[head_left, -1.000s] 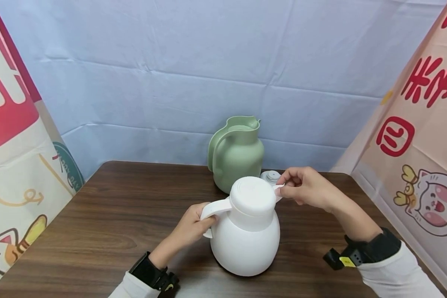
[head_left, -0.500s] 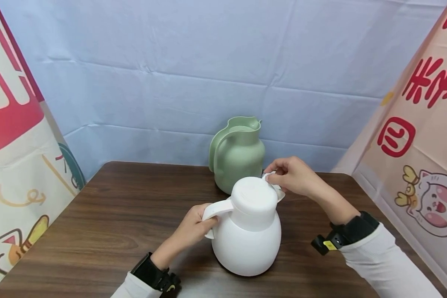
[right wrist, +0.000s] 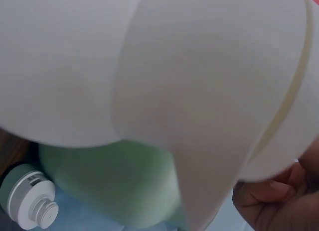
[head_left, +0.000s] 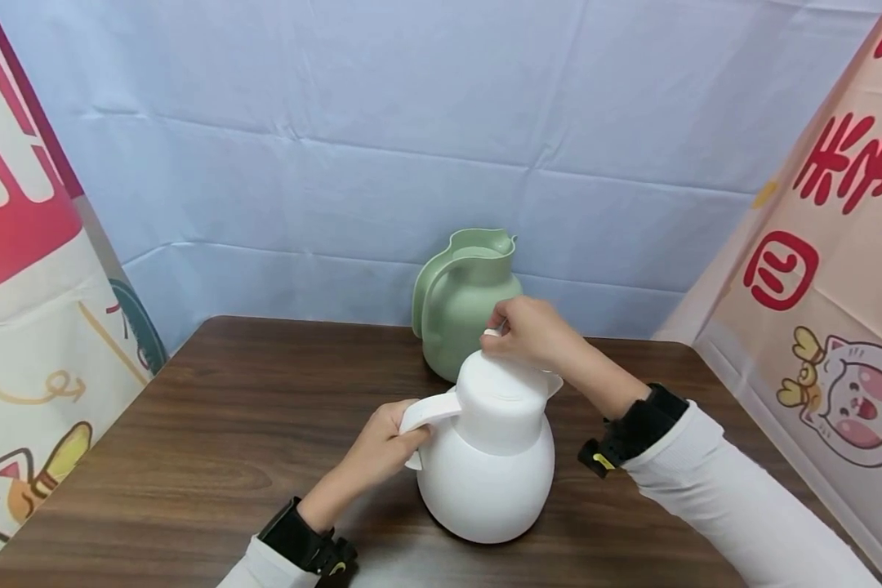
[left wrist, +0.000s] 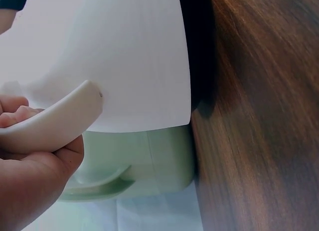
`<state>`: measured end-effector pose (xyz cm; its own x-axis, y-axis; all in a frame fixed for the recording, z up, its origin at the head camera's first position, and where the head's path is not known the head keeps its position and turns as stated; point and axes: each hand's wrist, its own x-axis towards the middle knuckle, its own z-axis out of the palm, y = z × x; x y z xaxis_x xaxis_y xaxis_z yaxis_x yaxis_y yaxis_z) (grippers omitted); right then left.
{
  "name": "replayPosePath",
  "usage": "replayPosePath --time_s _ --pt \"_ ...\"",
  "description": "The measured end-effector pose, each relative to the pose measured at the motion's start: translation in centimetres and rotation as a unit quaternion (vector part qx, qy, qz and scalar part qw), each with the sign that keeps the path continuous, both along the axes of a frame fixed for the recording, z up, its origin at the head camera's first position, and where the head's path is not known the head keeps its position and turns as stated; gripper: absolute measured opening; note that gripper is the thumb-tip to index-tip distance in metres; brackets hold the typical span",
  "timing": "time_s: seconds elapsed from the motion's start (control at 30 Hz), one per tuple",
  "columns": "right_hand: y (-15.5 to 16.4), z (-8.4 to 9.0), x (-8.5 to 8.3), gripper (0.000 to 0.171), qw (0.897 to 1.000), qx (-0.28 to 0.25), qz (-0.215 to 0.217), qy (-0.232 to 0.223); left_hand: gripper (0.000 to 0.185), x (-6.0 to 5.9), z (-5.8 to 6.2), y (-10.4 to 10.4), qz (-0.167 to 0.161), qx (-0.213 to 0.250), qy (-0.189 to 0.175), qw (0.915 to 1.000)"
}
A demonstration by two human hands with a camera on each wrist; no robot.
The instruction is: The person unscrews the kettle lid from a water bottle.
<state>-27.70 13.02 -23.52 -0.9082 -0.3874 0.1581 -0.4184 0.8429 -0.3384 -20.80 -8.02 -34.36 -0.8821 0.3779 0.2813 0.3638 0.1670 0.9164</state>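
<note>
A round white thermos jug (head_left: 485, 482) stands upright on the brown table. My left hand (head_left: 382, 445) grips its handle (left wrist: 60, 119), with the fingers curled round it. Over the back of the jug's white lid (head_left: 501, 380) is my right hand (head_left: 532, 331), whose thumb and fingers pinch a small white tab on the lid's edge. The jug's spout (right wrist: 204, 186) points down in the right wrist view, close to the curled fingers (right wrist: 279, 191). The lid sits on the neck.
A green jug (head_left: 470, 302) without a cap stands behind the white one, its handle to the left. Beside it is a grey-white stopper (right wrist: 35, 201), hidden in the head view. A pale blue cloth (head_left: 301, 163) hangs behind the table (head_left: 287, 392).
My right hand has swung leftward round the back of the lid, carrying the tab from beside the spout toward the back left. The left hand and the jug's body have stayed put.
</note>
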Motion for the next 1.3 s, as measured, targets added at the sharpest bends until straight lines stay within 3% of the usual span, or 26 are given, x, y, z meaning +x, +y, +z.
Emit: replayPosePath --time_s 0.2,0.43,0.77,1.3 --pt "-1.0 0.1 0.2 0.015 1.0 0.006 0.02 0.023 0.018 -0.1 -0.2 0.0 -0.005 0.005 -0.007 1.0" --pt "-1.9 0.4 0.6 0.017 0.998 0.003 0.065 0.024 0.019 -2.0 -3.2 -0.3 -0.001 0.004 0.01 0.9999" --pt "-3.3 -0.3 3.0 0.021 0.986 0.0 0.15 0.076 0.019 -2.1 -3.3 -0.2 -0.003 -0.003 0.016 0.9999" --pt "-3.0 -2.3 6.5 0.012 0.966 -0.016 0.178 0.186 0.021 -2.1 -3.3 -0.2 -0.021 0.018 0.015 0.9995"
